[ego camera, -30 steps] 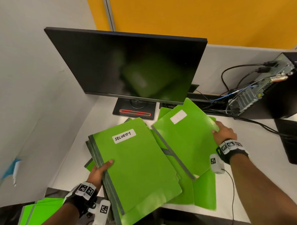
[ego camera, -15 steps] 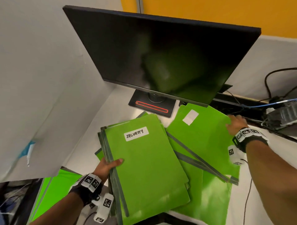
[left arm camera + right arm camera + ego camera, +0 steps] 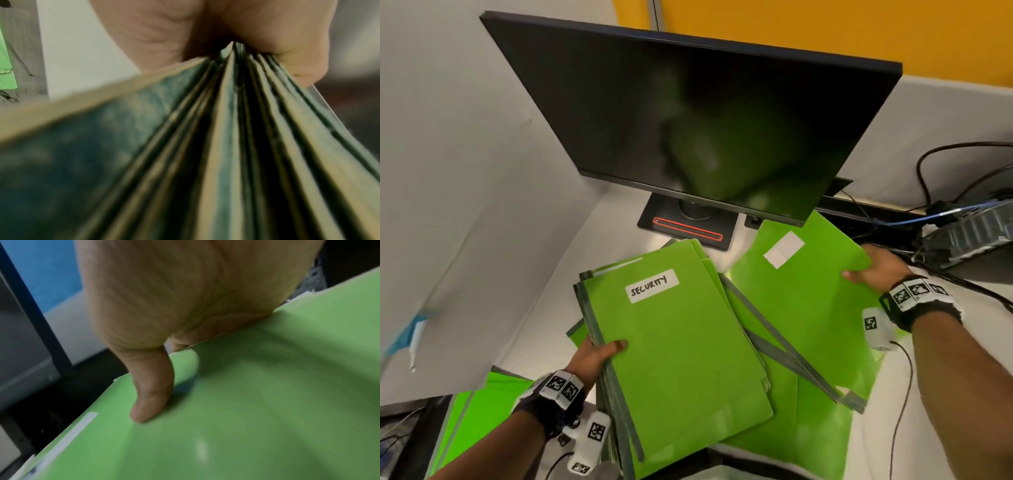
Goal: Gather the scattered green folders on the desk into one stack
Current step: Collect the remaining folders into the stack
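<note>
Left grip (image 3: 599, 356): thumb on top, closed on the spine edge of a stack of green folders (image 3: 678, 356); the left wrist view shows many gray-taped spines (image 3: 226, 146) fanning out of the hand. Top folder carries a white label (image 3: 653, 286), handwritten "SECURITY", up and right of the left grip.

Right grip (image 3: 876, 269): closed on the right edge of a single green folder (image 3: 801, 308), thumb (image 3: 152, 394) pressed on its top face, fingers underneath. That folder has a blank white label (image 3: 784, 249) up and left of the right grip; its gray spine lies toward the stack.

More green folders (image 3: 791, 428) lie on the white table (image 3: 592, 246) between and under both held items. Dark monitor (image 3: 688, 113) beyond both grips. Cables (image 3: 941, 164) behind the right grip.
</note>
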